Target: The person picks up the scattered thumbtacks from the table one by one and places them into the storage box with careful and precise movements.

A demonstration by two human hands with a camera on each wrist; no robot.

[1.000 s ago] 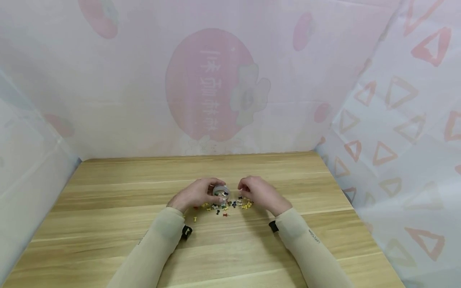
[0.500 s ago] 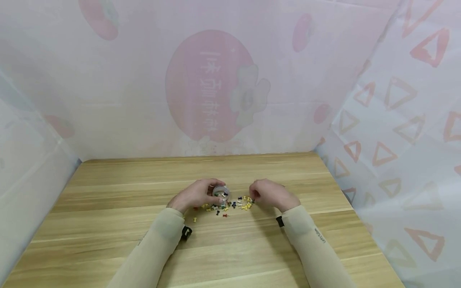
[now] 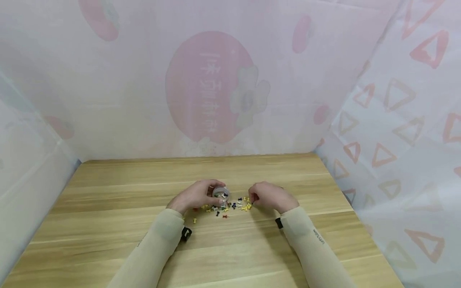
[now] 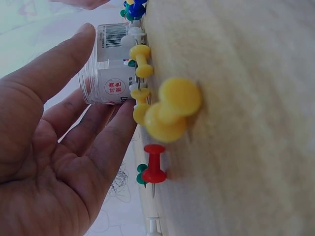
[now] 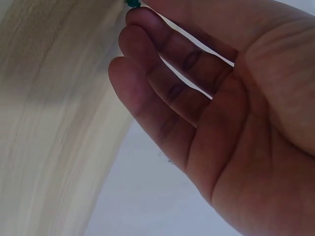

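A clear round jar [image 3: 224, 190] with a printed label and barcode holds several push pins; in the left wrist view the jar [image 4: 109, 64] rests on its base at the wood surface. My left hand [image 3: 196, 196] grips it from the left, thumb on the near side and fingers round the far side. To its right, my right hand [image 3: 271, 196] is low at the table with fingertips and thumb at a green push pin [image 5: 133, 3], which they appear to pinch; the thumb tip is out of frame. Yellow push pins [image 3: 246, 207] lie just left of that hand.
Loose push pins in several colours spread in front of the jar, among them a red push pin [image 3: 225, 216] and a yellow push pin [image 3: 195, 221]. The wooden table [image 3: 230, 256] ends at a printed cloth backdrop [image 3: 137, 100] with side panels.
My right hand has moved from near the jar out to the right and down to the green push pin, then slightly left. My left hand stays on the jar.
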